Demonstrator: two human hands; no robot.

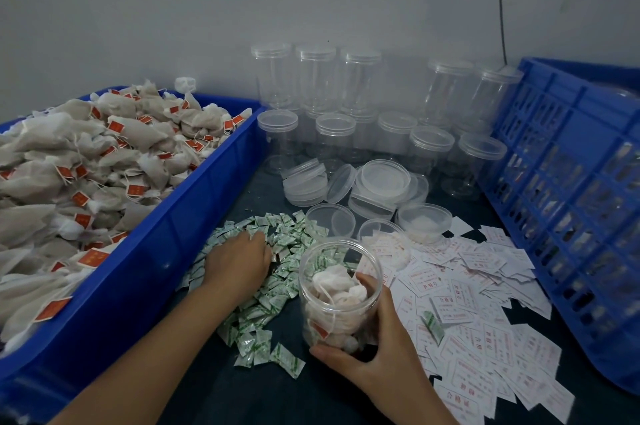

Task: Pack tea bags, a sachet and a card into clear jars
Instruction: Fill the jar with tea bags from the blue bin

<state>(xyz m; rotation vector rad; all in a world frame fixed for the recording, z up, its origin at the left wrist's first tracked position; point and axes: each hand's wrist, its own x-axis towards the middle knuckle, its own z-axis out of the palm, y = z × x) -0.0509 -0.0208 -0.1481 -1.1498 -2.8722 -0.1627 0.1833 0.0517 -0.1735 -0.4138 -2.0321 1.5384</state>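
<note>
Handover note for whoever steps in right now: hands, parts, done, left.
Left hand: palm down on the sachet pile; whether it grips one is hidden.
Right hand: wrapped around the open jar.
Done: tea bags are in the jar.
Left: no card seen inside, sachet unclear; add from the cards at right, then lid.
Spare tea bags in the blue bin at left; empty jars behind.

Beside the glossy blue plastic bin (194,216) of matt, fibrous mesh tea bags (86,161), the jars (341,289) are clear, smooth plastic, the sachets (277,286) glossy film, the cards (485,303) matt white paper.
</note>
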